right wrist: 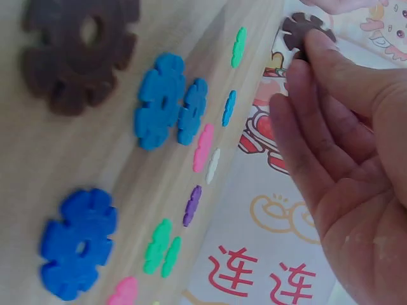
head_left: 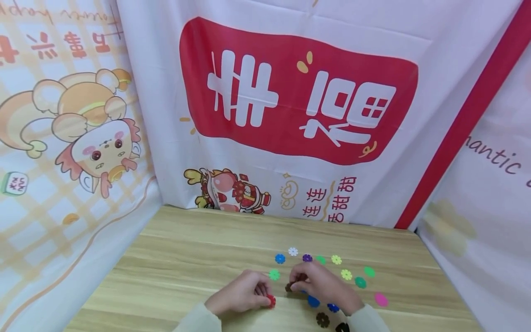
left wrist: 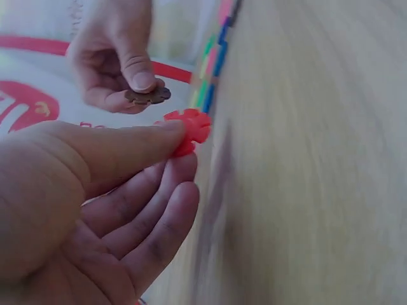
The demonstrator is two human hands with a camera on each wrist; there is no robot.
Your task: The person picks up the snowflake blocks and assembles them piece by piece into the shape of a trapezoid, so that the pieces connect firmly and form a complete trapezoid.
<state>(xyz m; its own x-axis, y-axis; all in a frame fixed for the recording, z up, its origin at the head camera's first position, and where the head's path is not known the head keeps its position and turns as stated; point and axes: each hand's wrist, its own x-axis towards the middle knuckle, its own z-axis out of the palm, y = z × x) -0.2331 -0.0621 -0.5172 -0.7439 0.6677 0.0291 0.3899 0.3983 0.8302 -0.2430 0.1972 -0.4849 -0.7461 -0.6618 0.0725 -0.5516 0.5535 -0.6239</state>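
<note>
Two pinch grips — left hand point(head_left: 240, 295) on red disc point(left wrist: 191, 127), right hand point(head_left: 325, 286) on brown disc point(left wrist: 147, 96); shallow fingertip holds, so either may slip near the table's point(head_left: 186, 258) front edge.

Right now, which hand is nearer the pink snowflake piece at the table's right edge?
Right. The right hand lies just left of the pink piece; the left hand sits farther left, pinching a red piece.

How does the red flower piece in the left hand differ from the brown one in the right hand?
The red piece is bright red; the brown piece is dark brown. The left hand pinches the red one low, near the table; the right hand holds the brown one higher. Both are notched flower-shaped discs.
</note>
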